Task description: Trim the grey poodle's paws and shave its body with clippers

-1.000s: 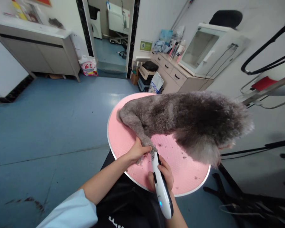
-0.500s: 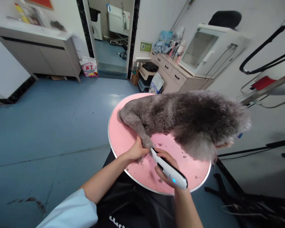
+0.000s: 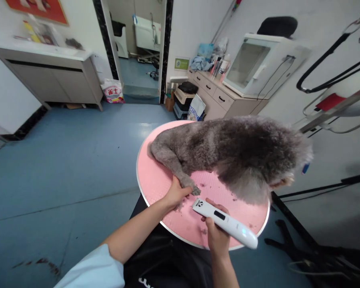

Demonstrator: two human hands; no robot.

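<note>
A grey curly dog lies across a round pink grooming table. My left hand is closed around the dog's hind paw near the table's front edge. My right hand grips a white electric clipper, its blade end pointing left and lifted a short way off the paw. Small tufts of cut fur lie on the pink surface around the paw.
A black apron covers my lap below the table. A cabinet with drawers and a white drying box stand behind the dog. Black stand legs spread on the blue floor at right. A doorway opens at the back.
The clipper swung from pointing up at the paw to lying sideways, and its blade has pulled back from the paw. My left hand keeps its hold on the paw.
</note>
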